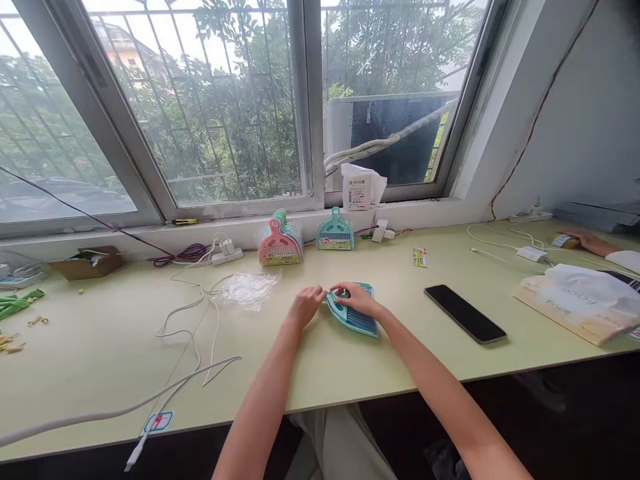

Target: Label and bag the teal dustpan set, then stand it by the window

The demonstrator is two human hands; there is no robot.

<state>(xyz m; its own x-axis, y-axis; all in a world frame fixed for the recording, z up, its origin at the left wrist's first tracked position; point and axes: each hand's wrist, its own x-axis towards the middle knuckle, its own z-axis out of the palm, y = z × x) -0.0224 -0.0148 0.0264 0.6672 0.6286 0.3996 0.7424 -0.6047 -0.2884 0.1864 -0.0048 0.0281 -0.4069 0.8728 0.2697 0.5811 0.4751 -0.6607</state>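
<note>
A teal mini brush and dustpan set (356, 317) lies flat on the pale green table (320, 370) in front of me. My left hand (305, 305) pinches its handle end at the left, fingers curled. My right hand (356, 297) rests on top of the set with fingers bent and pressing it down. Just left of my hands lies an empty clear plastic bag (249, 288).
Pink (278, 247) and teal (335, 232) packaged dustpan sets stand by the window sill. White cables (195, 320) trail at left, a black phone (465, 313) lies at right, beside a white bag (585, 297). Another person's hand (590, 241) rests at far right.
</note>
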